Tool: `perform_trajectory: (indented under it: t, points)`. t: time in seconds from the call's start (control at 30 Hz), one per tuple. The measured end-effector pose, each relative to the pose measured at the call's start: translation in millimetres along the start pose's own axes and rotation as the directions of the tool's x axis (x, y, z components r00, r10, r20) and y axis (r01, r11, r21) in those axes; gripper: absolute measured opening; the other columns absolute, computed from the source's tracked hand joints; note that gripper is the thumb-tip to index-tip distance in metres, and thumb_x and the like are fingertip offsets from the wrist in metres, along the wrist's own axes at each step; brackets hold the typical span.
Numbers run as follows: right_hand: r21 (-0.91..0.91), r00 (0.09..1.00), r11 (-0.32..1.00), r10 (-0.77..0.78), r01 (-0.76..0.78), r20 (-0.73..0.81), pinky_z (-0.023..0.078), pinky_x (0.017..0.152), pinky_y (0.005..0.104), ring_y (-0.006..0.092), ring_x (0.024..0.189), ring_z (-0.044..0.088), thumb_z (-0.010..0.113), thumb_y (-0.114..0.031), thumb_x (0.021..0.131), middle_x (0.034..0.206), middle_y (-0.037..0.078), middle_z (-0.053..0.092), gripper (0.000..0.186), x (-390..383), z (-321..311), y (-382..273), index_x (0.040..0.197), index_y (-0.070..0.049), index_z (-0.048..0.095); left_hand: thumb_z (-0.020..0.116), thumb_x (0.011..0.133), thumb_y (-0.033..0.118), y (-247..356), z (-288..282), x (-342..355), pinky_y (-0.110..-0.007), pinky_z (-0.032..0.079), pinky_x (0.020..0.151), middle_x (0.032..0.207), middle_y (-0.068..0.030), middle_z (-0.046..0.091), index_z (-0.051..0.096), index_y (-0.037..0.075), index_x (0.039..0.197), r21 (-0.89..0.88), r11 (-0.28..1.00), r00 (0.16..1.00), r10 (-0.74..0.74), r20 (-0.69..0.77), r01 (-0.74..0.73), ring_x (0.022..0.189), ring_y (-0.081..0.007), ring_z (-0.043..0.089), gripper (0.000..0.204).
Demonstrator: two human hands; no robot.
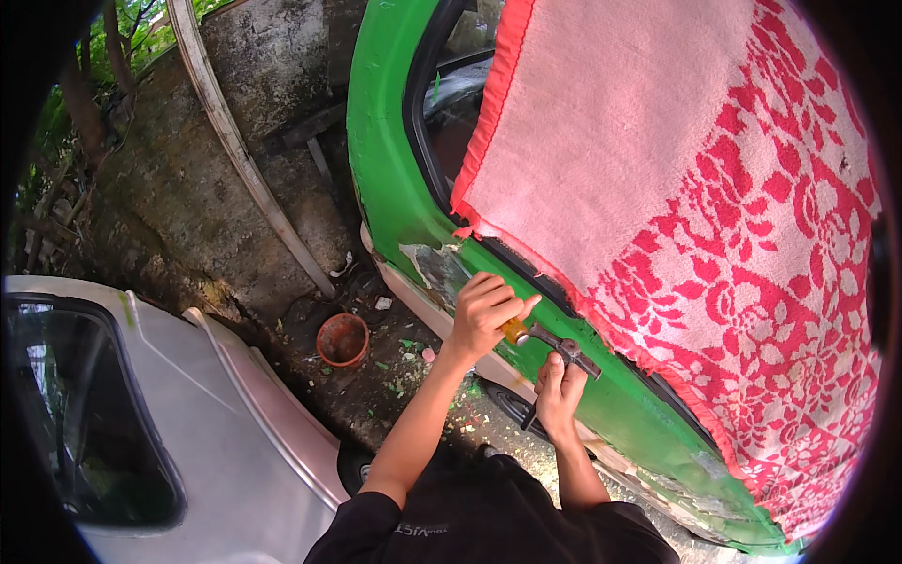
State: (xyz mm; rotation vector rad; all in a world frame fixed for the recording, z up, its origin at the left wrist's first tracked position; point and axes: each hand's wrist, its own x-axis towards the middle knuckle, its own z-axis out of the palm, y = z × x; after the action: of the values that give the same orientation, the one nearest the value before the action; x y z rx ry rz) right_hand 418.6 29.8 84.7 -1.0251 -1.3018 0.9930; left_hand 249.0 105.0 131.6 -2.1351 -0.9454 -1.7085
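Observation:
My left hand (483,315) is closed around a tool with an amber handle (514,331), perhaps a chisel; its working end is hard to make out beside the hand. My right hand (558,390) grips a hammer (571,352) close under its dark metal head. One end of that head is right by the butt of the amber handle; whether they touch I cannot tell. Both hands are over the side of a green car body (390,122), below the window edge. Just beyond my left hand, a patch of peeled paint (434,266) shows grey.
A pink and red floral towel (611,141) covers much of the car's glass. At left stands a silver car (244,470). An orange-brown pot (343,339) sits on the ground among scattered paint chips (406,362). A long curved strip (235,141) leans near the wall.

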Motion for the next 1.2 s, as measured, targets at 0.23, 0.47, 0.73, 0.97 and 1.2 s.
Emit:
perform_trajectory:
  t: [0.23, 0.47, 0.73, 0.97, 1.2]
  points:
    - [0.084, 1.0, 0.996, -0.018, 0.02, -0.016, 0.031, 0.045, 0.0234, 0.0047, 0.052, 0.038, 0.049, -0.027, 0.106, 0.063, -0.004, 0.042, 0.03, -5, -6, -8, 0.087, -0.004, 0.048, 0.078, 0.077, 0.002, -14, 5, -9, -0.037, 0.038, 0.059, 0.056, -0.0047, 0.044, 0.045, 0.006, 0.058, 0.06, 0.996, 0.993, -0.057, -0.105, 0.064, 0.055, -0.0241, 0.047, 0.038]
    - [0.113, 1.0, 0.994, -0.012, 0.01, 0.017, 0.032, 0.046, 0.0231, 0.0051, 0.052, 0.04, 0.049, -0.027, 0.106, 0.062, -0.004, 0.042, 0.025, -9, -8, -4, 0.094, -0.004, 0.048, 0.075, 0.077, 0.0, 2, 7, 0, -0.037, 0.039, 0.062, 0.058, -0.0054, 0.046, 0.046, 0.006, 0.061, -0.022, 0.997, 0.993, -0.072, -0.093, 0.07, 0.055, -0.0253, 0.049, 0.034]
    - [0.119, 0.999, 0.993, 0.011, -0.015, 0.036, 0.032, 0.046, 0.0233, 0.0051, 0.052, 0.04, 0.05, -0.027, 0.106, 0.062, -0.004, 0.042, 0.025, -13, -13, -4, 0.093, -0.005, 0.048, 0.074, 0.068, 0.002, -1, 9, 2, -0.038, 0.04, 0.066, 0.064, -0.0053, 0.044, 0.046, 0.007, 0.062, 0.017, 0.995, 0.995, -0.102, -0.016, 0.103, 0.062, -0.0257, 0.051, 0.029]
    - [0.171, 0.999, 0.985, 0.002, -0.011, 0.055, 0.031, 0.045, 0.0231, 0.0047, 0.051, 0.038, 0.05, -0.027, 0.106, 0.061, -0.005, 0.042, 0.025, -16, -13, -6, 0.093, -0.006, 0.048, 0.074, 0.061, 0.003, 0, 3, 5, -0.038, 0.04, 0.067, 0.061, -0.005, 0.044, 0.046, 0.007, 0.061, -0.008, 0.993, 0.993, -0.121, 0.006, 0.121, 0.061, -0.026, 0.051, 0.029]
    - [0.152, 0.999, 0.988, -0.012, 0.005, 0.05, 0.032, 0.046, 0.0229, 0.0049, 0.05, 0.039, 0.05, -0.028, 0.106, 0.061, -0.005, 0.042, 0.025, -15, -12, -11, 0.094, -0.006, 0.048, 0.074, 0.061, 0.003, -3, 2, 4, -0.037, 0.04, 0.065, 0.061, -0.0052, 0.044, 0.046, 0.007, 0.059, 0.012, 0.991, 0.991, -0.133, -0.005, 0.133, 0.06, -0.0255, 0.051, 0.029]
